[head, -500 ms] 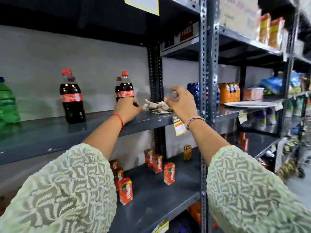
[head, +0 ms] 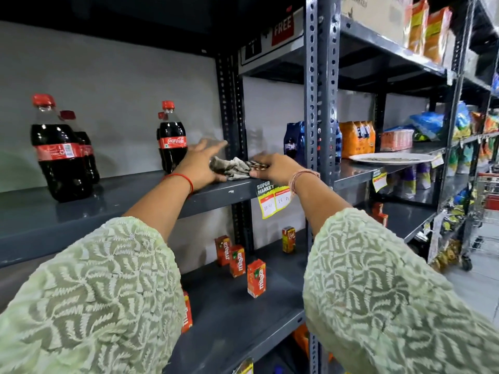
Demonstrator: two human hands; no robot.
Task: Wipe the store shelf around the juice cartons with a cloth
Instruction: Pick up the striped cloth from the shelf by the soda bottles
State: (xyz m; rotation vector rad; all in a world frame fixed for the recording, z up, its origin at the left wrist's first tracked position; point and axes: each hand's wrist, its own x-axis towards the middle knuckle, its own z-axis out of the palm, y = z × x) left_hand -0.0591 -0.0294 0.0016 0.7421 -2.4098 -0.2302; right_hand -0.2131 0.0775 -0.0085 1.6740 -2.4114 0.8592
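Note:
A crumpled grey-and-white cloth (head: 232, 167) lies on the upper grey shelf (head: 113, 201), near the upright post. My left hand (head: 201, 161) rests on its left side with fingers stretched toward the back wall. My right hand (head: 272, 168) presses on the cloth's right edge, fingers curled over it. Both hands touch the cloth. Several small red juice cartons (head: 256, 278) stand on the lower shelf (head: 243, 317), below my arms.
Cola bottles (head: 172, 139) stand just left of my left hand, and two more (head: 58, 149) farther left. Perforated steel posts (head: 321, 103) split the shelf bays. A white plate (head: 391, 158), snack packs (head: 356, 139) and a price tag (head: 274, 201) lie to the right.
Both hands have dropped onto the cloth; the right hand was raised above it and the left was a closed fist beside it. The cloth is now bunched between the hands.

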